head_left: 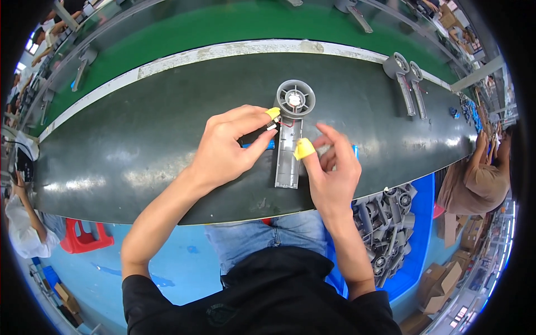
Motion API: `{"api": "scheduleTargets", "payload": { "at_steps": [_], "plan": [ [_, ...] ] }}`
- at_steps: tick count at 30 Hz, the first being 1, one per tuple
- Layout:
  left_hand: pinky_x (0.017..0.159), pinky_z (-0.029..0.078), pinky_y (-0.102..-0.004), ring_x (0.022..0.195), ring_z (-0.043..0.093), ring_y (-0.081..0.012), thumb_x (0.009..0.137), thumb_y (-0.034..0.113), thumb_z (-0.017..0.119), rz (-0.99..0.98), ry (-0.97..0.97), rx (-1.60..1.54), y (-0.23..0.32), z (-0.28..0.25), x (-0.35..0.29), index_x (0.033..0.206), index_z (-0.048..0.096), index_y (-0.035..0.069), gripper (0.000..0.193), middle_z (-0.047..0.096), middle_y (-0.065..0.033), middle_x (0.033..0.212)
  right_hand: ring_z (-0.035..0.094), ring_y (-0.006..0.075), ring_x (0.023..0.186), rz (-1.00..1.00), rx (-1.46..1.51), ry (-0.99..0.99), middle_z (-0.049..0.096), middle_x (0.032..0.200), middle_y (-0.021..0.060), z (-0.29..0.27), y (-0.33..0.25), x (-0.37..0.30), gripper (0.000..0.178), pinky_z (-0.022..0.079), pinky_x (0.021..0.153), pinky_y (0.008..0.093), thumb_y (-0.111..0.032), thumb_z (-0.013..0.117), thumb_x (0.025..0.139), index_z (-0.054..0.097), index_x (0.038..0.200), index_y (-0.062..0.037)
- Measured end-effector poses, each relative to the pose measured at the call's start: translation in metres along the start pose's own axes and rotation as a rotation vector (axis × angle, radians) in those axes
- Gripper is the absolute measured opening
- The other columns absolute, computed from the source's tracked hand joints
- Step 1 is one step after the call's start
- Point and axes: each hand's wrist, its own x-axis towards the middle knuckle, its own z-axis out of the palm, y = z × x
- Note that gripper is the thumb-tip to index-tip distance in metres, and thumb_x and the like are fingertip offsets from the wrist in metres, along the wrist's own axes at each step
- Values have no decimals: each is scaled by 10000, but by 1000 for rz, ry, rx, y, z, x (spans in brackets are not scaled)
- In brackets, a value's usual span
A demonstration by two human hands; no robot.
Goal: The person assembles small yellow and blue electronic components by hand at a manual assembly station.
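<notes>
Nearest to me is the wearer's black shirt [251, 301], then blue jeans [240, 243] reaching under the table's near edge. Right of the legs I see a blue bin [427, 223] heaped with grey housings [385, 234]; to the left a red stool [85, 244] stands on the light blue floor [134, 257]. Over the table, the right hand [336, 173] is unclenched, its fingers loosely bent and apart from the thumb, which wears a yellow wrap [304, 149]. That thumb comes to the right edge of a grey fan housing [288, 153]; I can't tell from here whether they touch. The left hand [223, 142] pinches a small dark-and-white part [272, 125] between thumb and forefinger, just left of the housing, with a yellow cover [272, 113] on the forefinger's tip. The housing lies before me on the dark tabletop [134, 139], its trough-like handle toward the wearer and its round ring [296, 99] away; red wire shows where they join. A blue piece [269, 145] lies partly hidden behind the left hand. Farther right I pick out two more grey housings [406, 84] near the table's far edge. Beyond the pale strip [234, 53] runs a green surface [223, 25].
</notes>
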Motion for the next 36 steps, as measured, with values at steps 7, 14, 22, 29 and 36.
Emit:
{"api": "scheduleTargets", "payload": {
  "at_steps": [7,14,22,29,36],
  "plan": [
    [760,550,-318,851,702,-272,778,-5,747,12,23,-24,0,-3,0,979,705,-56,211,710,-177,980,497,17,560,465,207,-411,636,757,17,-2,-4,-4,348,389,472,191,-60,643,912,587,1226,78],
    [701,504,-285,772,651,-172,962,102,572,-231,191,-248,-45,-22,46,1095,627,-37,200,654,-115,928,504,34,470,422,392,-562,640,747,9,31,-20,83,294,382,394,208,-124,595,923,623,1159,50],
    [530,490,-295,569,648,-139,951,181,610,-347,447,30,-147,-105,169,1107,614,-28,261,670,-95,834,551,74,507,148,392,-509,666,739,31,185,-13,241,286,440,458,236,-196,635,906,680,1065,37],
    [716,538,-391,833,716,-285,910,219,625,-407,381,505,-236,-114,193,1022,704,19,242,730,-150,859,672,162,567,139,215,-514,698,732,104,235,19,270,308,523,548,307,-239,636,896,698,1043,24],
    [938,492,-436,1047,644,-396,896,373,624,-143,315,641,-221,-81,269,1109,695,19,419,690,-221,1081,577,90,611,27,-29,-524,694,787,34,50,53,243,303,476,576,259,-231,577,926,683,1097,-5]
  ]
}}
